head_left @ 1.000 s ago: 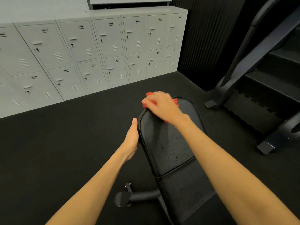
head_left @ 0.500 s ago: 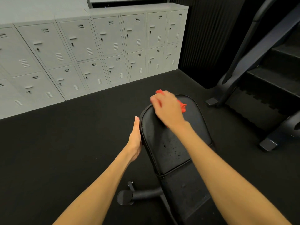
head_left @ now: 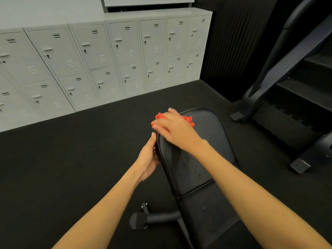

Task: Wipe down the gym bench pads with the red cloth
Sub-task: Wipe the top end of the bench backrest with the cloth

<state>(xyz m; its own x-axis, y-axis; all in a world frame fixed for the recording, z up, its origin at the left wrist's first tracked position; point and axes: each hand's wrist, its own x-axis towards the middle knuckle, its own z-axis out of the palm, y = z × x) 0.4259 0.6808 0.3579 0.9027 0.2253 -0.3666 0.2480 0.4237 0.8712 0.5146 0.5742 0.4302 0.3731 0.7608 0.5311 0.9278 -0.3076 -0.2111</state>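
The red cloth (head_left: 187,119) lies bunched at the far, rounded end of the back pad (head_left: 203,151), toward its left corner. It is a soft, crumpled fabric, and only two ruffled edges show, one on each side of the right hand (head_left: 175,129). The bunch stretches crosswise over the pad, left to right. The right hand lies flat on top of it, with its fingers (head_left: 158,127) stretched out toward the pad's left rim and a little apart; they are blurred.

The back pad is smooth black upholstery with a slight sheen, a piped seam round the rim and rounded far corners. Its long axis runs away from the person toward the lockers (head_left: 107,58). Small droplets (head_left: 193,170) speckle its near half. The seat pad (head_left: 208,214), of the same black material, joins it across a narrow seam.

The left hand (head_left: 148,159) rests against the back pad's left side, fingers straight and held together, pointing away along the rim.

Under the bench, a round black foot bar (head_left: 154,219) with a flat end cap juts left over the dark, finely grained floor (head_left: 62,168). The lockers are pale grey metal with louvred vents. To the right stands a dark stair machine (head_left: 296,83) with ridged steps.
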